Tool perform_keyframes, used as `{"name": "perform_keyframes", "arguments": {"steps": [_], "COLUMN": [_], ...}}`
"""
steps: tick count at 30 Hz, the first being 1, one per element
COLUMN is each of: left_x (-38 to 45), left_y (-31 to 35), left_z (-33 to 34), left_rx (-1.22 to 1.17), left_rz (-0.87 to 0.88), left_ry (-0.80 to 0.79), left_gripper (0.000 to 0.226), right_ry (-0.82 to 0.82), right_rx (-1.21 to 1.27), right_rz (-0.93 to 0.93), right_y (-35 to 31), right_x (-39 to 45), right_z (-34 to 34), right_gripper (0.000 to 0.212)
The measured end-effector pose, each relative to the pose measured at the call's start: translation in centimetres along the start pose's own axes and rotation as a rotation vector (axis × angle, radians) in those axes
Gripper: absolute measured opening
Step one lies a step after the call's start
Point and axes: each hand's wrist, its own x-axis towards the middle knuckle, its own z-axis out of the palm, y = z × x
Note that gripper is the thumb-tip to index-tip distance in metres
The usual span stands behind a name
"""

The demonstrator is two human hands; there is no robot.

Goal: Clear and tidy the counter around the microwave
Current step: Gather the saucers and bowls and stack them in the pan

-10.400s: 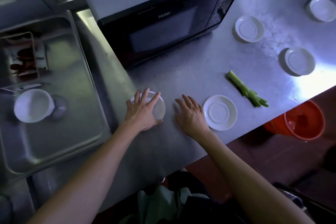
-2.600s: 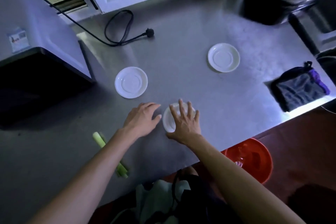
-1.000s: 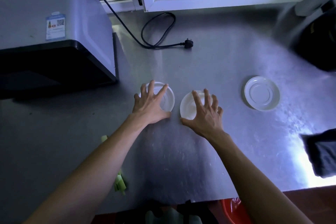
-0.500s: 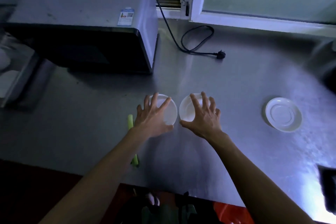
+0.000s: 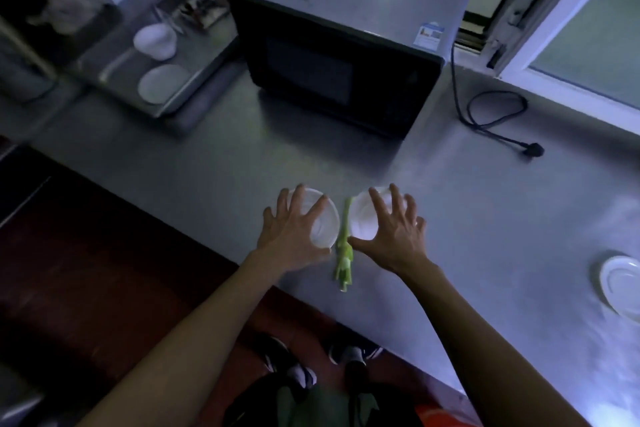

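Saucers sit under both hands in the head view, the only view there is. The left hand (image 5: 294,229) spreads its fingers over one small white saucer (image 5: 323,224), and the right hand (image 5: 391,229) spreads likewise over a second saucer (image 5: 363,218); each grip is wide and flat, pressing from above, not curled round a rim. A green stalk (image 5: 344,246) lies between the two saucers, touching or nearly touching both, its leafy end pointing toward the table's near edge.

Half a second earlier the stalk lay to the left of the left hand and the saucers sat side by side. Now the pair has travelled leftward along the table (image 5: 485,218) until the stalk stands between them. The microwave (image 5: 339,55) is now straight ahead, with the steel tray (image 5: 162,107) holding a white bowl (image 5: 154,42) and a plate (image 5: 162,83) in view to its left. A third saucer (image 5: 620,284) remains well apart at the right edge, and the loose power cord (image 5: 495,114) lies beside the microwave.

Judging by this drift, the saucers are being slid toward the tray side, so the gathering looks partly done: the stalk, the far saucer and the cord remain to be dealt with. The stalk could get dragged along or snag a saucer.
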Motion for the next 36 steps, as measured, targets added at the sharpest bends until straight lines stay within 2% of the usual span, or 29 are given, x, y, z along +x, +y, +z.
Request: {"name": "perform_keyframes", "arguments": {"steps": [10,21,29,36], "left_x": [-9.8,-17.6,-15.7,-9.3], "left_y": [-15.0,-26.0,-32.7,-38.7], "left_z": [-2.5,-3.9,-5.1,-9.0], "left_rx": [-0.059,-0.157,-0.183,-0.135], "left_rz": [-0.241,-0.511,-0.572,-0.525], "left_ry": [0.047,0.158,0.156,0.114], "left_gripper": [0.109,0.111,0.109,0.108], "right_ry": [-0.018,-0.046,-0.075,-0.074], "right_rx": [-0.064,-0.144,-0.142,-0.097], "right_rz": [-0.212,-0.489,-0.556,-0.496], "right_y": [-16.6,-31.4,-38.0,-41.5], "right_x": [0.0,2.0,7.0,14.4], "right_z": [2.0,3.4,5.0,4.4], "right_gripper": [0.113,0.111,0.108,0.108]}}
